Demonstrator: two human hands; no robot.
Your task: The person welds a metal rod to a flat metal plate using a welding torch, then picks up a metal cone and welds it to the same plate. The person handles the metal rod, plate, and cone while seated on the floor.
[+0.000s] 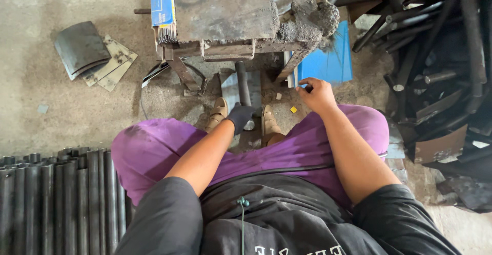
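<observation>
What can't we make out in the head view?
- Far end of the dark tube held by the gloved left hand: hidden under the metal bench.
- What the bare right hand pinches: too small, covered by its fingers.
- Top of the bench: cut off by the upper edge.
- Length of the stacked tubes at left: cut off by the bottom edge.
- Pile of bars at right: too dark to separate.

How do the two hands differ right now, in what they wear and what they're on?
The left hand wears a dark glove and grips the dark metal pipe; the right hand is bare and touches a thin rod by the blue sheet. The left sits between the knees, the right farther out. Both reach toward the metal stand.
</observation>
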